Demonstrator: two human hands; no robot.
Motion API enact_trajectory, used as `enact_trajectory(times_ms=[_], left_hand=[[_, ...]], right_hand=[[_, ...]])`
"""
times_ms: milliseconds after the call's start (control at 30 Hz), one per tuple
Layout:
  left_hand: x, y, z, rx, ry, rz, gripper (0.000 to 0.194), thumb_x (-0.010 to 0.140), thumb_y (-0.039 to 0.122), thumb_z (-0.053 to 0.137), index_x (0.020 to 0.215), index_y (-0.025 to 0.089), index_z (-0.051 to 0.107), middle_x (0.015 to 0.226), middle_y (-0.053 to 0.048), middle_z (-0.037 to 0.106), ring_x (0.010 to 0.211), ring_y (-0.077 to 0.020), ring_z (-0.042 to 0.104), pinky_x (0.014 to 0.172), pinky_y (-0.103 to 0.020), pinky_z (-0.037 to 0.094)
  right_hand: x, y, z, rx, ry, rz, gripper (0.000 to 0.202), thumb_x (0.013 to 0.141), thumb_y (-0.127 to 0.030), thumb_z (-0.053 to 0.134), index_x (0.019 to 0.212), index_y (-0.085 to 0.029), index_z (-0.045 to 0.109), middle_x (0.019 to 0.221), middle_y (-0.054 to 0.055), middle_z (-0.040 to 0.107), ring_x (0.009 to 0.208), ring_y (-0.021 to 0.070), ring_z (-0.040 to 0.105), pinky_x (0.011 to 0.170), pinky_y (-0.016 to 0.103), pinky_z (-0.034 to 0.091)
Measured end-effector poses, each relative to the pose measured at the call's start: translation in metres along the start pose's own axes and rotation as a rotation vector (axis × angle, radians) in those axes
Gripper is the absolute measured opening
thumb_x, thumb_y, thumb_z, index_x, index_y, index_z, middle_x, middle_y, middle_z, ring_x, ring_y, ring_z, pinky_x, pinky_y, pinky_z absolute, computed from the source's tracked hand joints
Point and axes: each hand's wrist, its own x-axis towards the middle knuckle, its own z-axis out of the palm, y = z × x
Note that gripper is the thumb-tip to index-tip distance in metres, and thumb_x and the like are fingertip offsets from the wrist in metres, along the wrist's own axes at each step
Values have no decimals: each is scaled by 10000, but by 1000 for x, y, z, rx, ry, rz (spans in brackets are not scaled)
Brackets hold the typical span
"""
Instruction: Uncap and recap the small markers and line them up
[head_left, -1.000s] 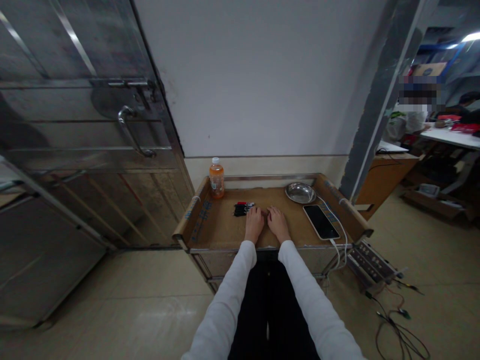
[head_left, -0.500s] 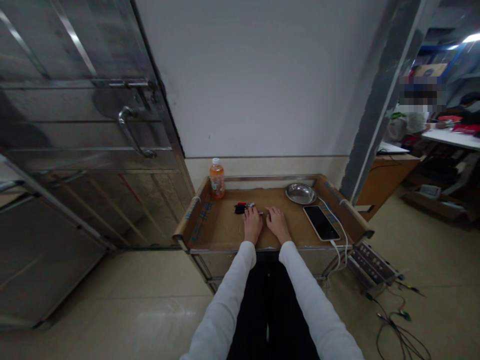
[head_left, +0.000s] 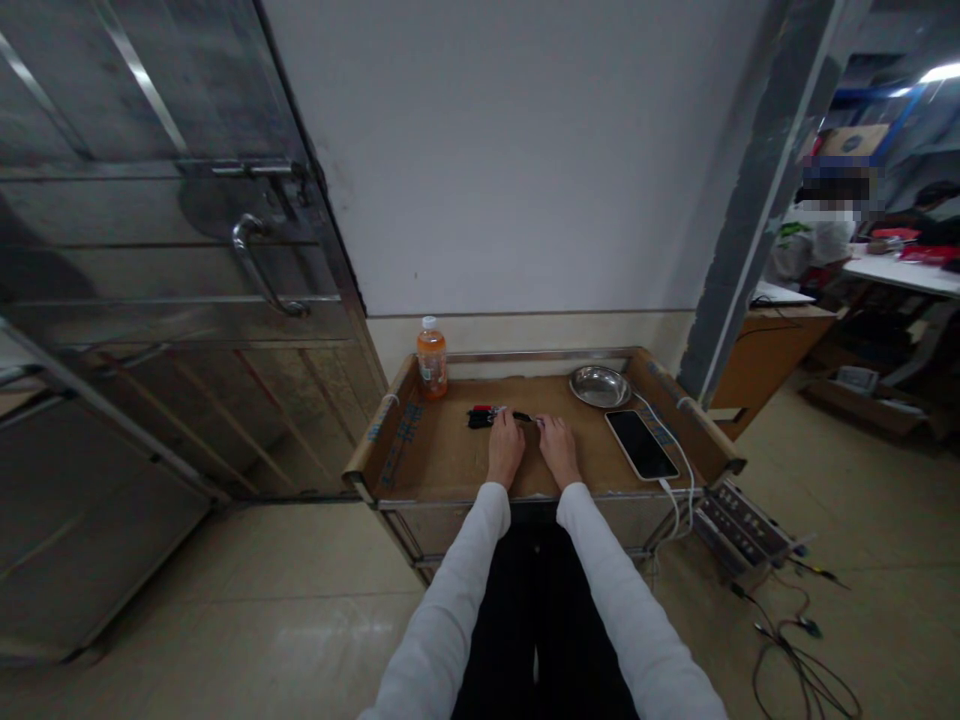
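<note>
My left hand (head_left: pixel 505 447) and my right hand (head_left: pixel 559 447) rest side by side on the brown top of a low cart (head_left: pixel 450 455). A thin dark pen (head_left: pixel 523 416) lies across between their fingertips, and both hands pinch it, one at each end. Just left of my left hand lies a small pile of black and red pens (head_left: pixel 480 415). The pen is too small to show whether its cap is on.
An orange drink bottle (head_left: pixel 432 360) stands at the cart's back left. A metal bowl (head_left: pixel 600 386) sits at the back right, with a phone (head_left: pixel 640 443) on a white cable in front of it. A steel door (head_left: pixel 172 260) is left; a power strip (head_left: pixel 739 525) lies on the floor at right.
My fingertips have slid forward towards the pen pile. A dark pen now shows stretched between the two hands; before, the hands lay flat and close together.
</note>
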Motion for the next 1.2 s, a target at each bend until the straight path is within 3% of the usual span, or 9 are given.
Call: enact_trajectory(times_ms=[133,333,533,867,1200], left_hand=[[1,-2,2,-84,41,-18,451,843,52,362,1285,133,405,1299,-145,506,1257,-199,462,1038,-362,407],[1,-2,2,-187,-51,121,456,905,148,383,1357,178,334,1333,-121,480,1269,-186,454,1042,-346,409],[-2,1,-2,-324,-62,257,224,936,232,419,1143,214,499,1133,-69,536,1069,-162,568,957,-318,462],[0,-1,-2,-346,109,135,201,950,230,378,1117,190,483,1118,-98,537,1091,-197,549,969,-381,447],[2,-3,-2,-402,231,77,208,946,193,354,1112,182,480,1089,-110,520,1087,-201,521,967,-400,438]], right_hand=[[0,0,-1,3,-18,34,268,947,-179,356,1088,-170,583,973,95,649,934,197,549,828,283,372],[0,3,3,42,-20,35,237,912,-148,393,1055,-131,582,981,112,634,937,204,537,830,292,382],[0,6,9,71,2,-98,254,862,-108,424,1051,-126,593,1023,119,630,963,225,510,872,339,384],[0,8,7,185,82,-23,273,857,-64,387,990,-151,609,990,88,638,928,208,520,857,318,397],[1,9,4,260,92,-6,280,918,-147,359,961,-162,635,945,92,655,913,215,537,837,331,412]])
